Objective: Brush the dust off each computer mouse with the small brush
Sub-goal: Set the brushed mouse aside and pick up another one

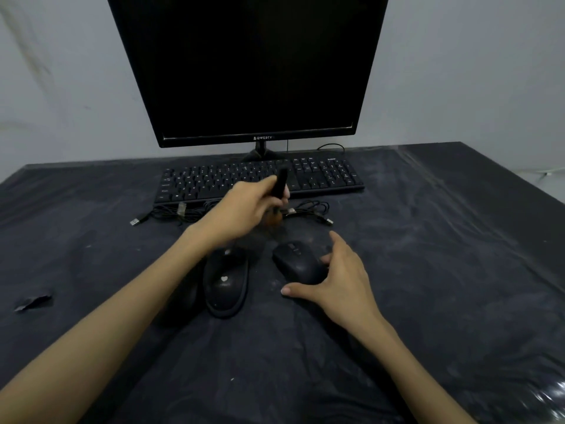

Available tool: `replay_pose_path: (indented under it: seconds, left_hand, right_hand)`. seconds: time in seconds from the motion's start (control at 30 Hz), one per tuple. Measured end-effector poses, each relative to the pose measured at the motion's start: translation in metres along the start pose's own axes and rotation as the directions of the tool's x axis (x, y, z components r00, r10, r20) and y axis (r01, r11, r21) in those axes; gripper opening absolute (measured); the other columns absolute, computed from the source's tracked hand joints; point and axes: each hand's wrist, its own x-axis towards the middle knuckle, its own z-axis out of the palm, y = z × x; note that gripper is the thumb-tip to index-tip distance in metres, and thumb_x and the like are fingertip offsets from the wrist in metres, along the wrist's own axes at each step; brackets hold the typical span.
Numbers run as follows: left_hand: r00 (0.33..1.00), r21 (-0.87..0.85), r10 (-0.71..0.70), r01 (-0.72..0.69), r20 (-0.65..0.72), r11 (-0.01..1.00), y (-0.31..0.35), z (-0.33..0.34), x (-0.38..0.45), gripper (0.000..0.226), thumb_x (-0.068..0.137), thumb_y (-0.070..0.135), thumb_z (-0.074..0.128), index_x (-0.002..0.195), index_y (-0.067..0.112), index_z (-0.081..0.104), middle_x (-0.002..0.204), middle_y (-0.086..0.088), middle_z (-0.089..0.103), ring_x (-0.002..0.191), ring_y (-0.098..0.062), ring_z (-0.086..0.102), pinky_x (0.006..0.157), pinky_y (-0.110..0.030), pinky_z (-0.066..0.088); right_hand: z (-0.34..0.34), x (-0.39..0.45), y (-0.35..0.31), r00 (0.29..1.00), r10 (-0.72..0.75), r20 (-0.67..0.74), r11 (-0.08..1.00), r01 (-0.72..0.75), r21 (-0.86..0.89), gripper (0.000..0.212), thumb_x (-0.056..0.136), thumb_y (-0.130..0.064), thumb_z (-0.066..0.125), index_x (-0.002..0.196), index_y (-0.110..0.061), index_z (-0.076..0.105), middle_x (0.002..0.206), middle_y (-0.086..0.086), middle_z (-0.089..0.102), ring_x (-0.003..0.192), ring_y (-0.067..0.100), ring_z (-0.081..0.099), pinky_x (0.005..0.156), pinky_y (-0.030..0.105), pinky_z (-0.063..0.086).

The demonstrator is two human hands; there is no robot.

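Note:
My left hand (244, 209) grips a small brush (279, 191) by its black handle. The brown bristles point down, just above and behind the two mice in front of me, and they look blurred. The right mouse (298, 264) is black and lies angled to the left. My right hand (339, 280) holds it, thumb at its near end and fingers on its right side, with the index finger lifted. The middle mouse (226, 283) is black with a pale logo. A third dark mouse (183, 298) is mostly hidden under my left forearm.
A black keyboard (324, 175) and a dark monitor (253, 65) stand at the back of the dusty dark table cover (443, 255). Coiled USB cables (171, 214) lie in front of the keyboard. A torn scrap (32, 301) lies at the left.

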Motion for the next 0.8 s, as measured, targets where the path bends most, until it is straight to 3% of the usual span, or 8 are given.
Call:
replay_pose_path:
  seconds: [0.13, 0.23, 0.3, 0.53, 0.6, 0.67, 0.73, 0.8]
  left_hand:
    - [0.996, -0.293, 0.081, -0.066, 0.04, 0.954, 0.021, 0.006, -0.015, 0.016, 0.097, 0.004, 0.049, 0.109, 0.013, 0.056, 0.104, 0.003, 0.07, 0.104, -0.001, 0.064, 0.094, -0.019, 0.048]
    - [0.993, -0.078, 0.086, -0.08, 0.081, 0.994, 0.008, 0.012, -0.019, 0.016, 0.096, 0.007, 0.053, 0.107, 0.018, 0.057, 0.1, 0.007, 0.069, 0.097, -0.001, 0.065, 0.094, -0.032, 0.05]
    - [0.999, -0.046, 0.019, -0.02, -0.037, 0.999, -0.001, 0.002, -0.017, 0.016, 0.096, 0.006, 0.054, 0.107, 0.016, 0.059, 0.097, 0.009, 0.068, 0.094, 0.0, 0.064, 0.092, -0.029, 0.05]
    - [0.962, -0.579, -0.021, -0.146, -0.271, 0.802, 0.028, -0.016, -0.032, 0.021, 0.099, 0.002, 0.044, 0.109, 0.018, 0.054, 0.109, -0.005, 0.069, 0.111, -0.016, 0.064, 0.097, -0.03, 0.049]
    - [0.976, -0.516, 0.072, -0.17, -0.205, 0.839, 0.028, -0.005, -0.042, 0.022, 0.097, -0.002, 0.046, 0.107, 0.016, 0.053, 0.107, -0.004, 0.069, 0.109, -0.013, 0.065, 0.096, -0.024, 0.048]
    - [0.985, -0.227, 0.145, -0.163, -0.096, 0.96, 0.014, 0.007, -0.048, 0.021, 0.096, -0.001, 0.049, 0.108, 0.016, 0.055, 0.102, 0.003, 0.068, 0.102, -0.005, 0.065, 0.091, -0.015, 0.046]
    - [0.986, -0.014, 0.079, -0.082, -0.145, 0.997, -0.007, 0.003, -0.045, 0.019, 0.096, 0.002, 0.051, 0.108, 0.015, 0.058, 0.095, 0.008, 0.068, 0.093, -0.004, 0.068, 0.086, -0.016, 0.049]
    - [0.954, -0.079, -0.033, 0.009, -0.297, 0.997, -0.013, -0.011, -0.041, 0.018, 0.096, 0.002, 0.051, 0.107, 0.016, 0.058, 0.096, 0.009, 0.069, 0.093, 0.004, 0.066, 0.089, -0.021, 0.05]
  right_hand:
    - [0.0, 0.0, -0.001, 1.0, 0.002, -0.009, 1.0, -0.002, -0.006, 0.129, 0.052, -0.057, 0.085, 0.151, -0.012, 0.015, 0.13, 0.0, 0.049, 0.128, 0.018, 0.039, 0.107, 0.031, 0.036]
    - [0.0, -0.001, -0.002, 1.0, 0.002, -0.01, 1.0, -0.002, -0.008, 0.127, 0.053, -0.058, 0.084, 0.15, -0.012, 0.015, 0.132, 0.001, 0.048, 0.128, 0.018, 0.039, 0.107, 0.03, 0.036]
    - [-0.002, -0.001, -0.003, 1.0, 0.011, -0.014, 1.0, -0.01, 0.01, 0.125, 0.055, -0.057, 0.084, 0.15, -0.013, 0.016, 0.13, 0.0, 0.05, 0.127, 0.017, 0.041, 0.106, 0.031, 0.037]
    - [-0.016, 0.005, -0.003, 0.991, 0.132, -0.004, 0.974, -0.129, 0.184, 0.119, 0.055, -0.057, 0.084, 0.149, -0.019, 0.022, 0.099, -0.014, 0.058, 0.1, 0.009, 0.056, 0.092, 0.032, 0.047]
    - [-0.019, 0.005, -0.002, 0.99, 0.141, -0.011, 0.97, -0.136, 0.201, 0.118, 0.055, -0.057, 0.084, 0.149, -0.019, 0.024, 0.092, -0.016, 0.058, 0.097, 0.008, 0.058, 0.093, 0.034, 0.048]
    - [-0.02, 0.005, -0.002, 0.99, 0.143, -0.015, 0.97, -0.137, 0.203, 0.118, 0.055, -0.056, 0.084, 0.149, -0.018, 0.024, 0.089, -0.017, 0.058, 0.096, 0.008, 0.058, 0.094, 0.036, 0.049]
    - [-0.021, 0.004, -0.002, 0.989, 0.148, -0.015, 0.968, -0.142, 0.209, 0.117, 0.056, -0.056, 0.084, 0.149, -0.018, 0.024, 0.089, -0.018, 0.058, 0.097, 0.007, 0.058, 0.095, 0.035, 0.048]
    - [-0.021, 0.004, -0.002, 0.987, 0.159, -0.015, 0.963, -0.152, 0.223, 0.117, 0.056, -0.056, 0.083, 0.149, -0.018, 0.025, 0.092, -0.019, 0.058, 0.097, 0.007, 0.057, 0.095, 0.034, 0.048]
